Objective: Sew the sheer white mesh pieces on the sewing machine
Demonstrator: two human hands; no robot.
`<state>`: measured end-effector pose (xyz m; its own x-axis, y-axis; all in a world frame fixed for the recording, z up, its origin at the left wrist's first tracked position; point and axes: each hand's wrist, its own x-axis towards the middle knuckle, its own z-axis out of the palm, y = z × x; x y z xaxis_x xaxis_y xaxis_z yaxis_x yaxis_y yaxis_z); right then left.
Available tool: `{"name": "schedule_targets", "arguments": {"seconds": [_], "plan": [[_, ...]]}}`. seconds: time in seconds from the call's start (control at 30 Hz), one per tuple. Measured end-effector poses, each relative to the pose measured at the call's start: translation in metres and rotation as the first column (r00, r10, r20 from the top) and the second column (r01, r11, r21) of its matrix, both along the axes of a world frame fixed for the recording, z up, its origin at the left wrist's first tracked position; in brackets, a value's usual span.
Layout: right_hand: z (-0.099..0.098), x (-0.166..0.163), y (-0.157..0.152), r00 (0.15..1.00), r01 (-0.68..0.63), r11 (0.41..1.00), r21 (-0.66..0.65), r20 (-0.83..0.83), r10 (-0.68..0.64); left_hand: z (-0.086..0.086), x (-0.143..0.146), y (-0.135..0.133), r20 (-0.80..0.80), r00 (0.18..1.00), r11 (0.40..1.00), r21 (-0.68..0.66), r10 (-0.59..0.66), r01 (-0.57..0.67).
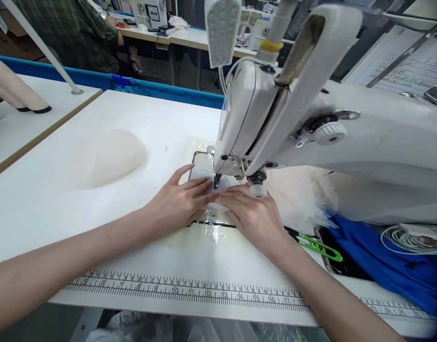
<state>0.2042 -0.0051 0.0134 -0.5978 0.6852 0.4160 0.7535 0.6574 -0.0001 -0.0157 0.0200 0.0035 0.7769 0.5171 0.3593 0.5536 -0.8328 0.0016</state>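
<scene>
While left hand (pixel 181 204) lies spread at sheer fabric (pixel 218 206), cannot tell grip of right hand (pixel 257 213); plastic (pixel 140 327) below, contents unclear.

Pretty clearly a sewing workshop, more shop floor than somebody's spare room. There's a chunky white sewing machine (pixel 275 128) right up front, on a white worktable (pixel 161 118) with a ruler scale (pixel 190 290) running along the near edge. Past that you get another bench (pixel 191 40) with more machines (pixel 152 14) on it, plus a person in a plaid shirt (pixel 79 33) over that way. Pale sheer fabric (pixel 298 192) is bunched by the machine too.
</scene>
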Motion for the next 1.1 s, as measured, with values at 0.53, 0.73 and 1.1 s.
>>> {"name": "schedule_targets", "arguments": {"seconds": [0.53, 0.73, 1.1], "plan": [[0.0, -0.001, 0.008, 0.945, 0.158, 0.974, -0.159, -0.262, -0.196, 0.026, 0.004, 0.025, 0.092, 0.99, 0.834, -0.55, 0.102, -0.035], [0.001, -0.001, -0.004, 0.976, 0.057, 0.984, -0.169, -0.199, -0.091, 0.023, -0.002, 0.016, 0.03, 0.998, 0.943, -0.326, -0.06, 0.067], [0.001, -0.002, -0.013, 0.999, -0.005, 1.0, 0.001, -0.046, 0.005, 0.005, -0.006, -0.016, -0.089, 0.995, 0.994, 0.097, -0.039, 0.048]]}}
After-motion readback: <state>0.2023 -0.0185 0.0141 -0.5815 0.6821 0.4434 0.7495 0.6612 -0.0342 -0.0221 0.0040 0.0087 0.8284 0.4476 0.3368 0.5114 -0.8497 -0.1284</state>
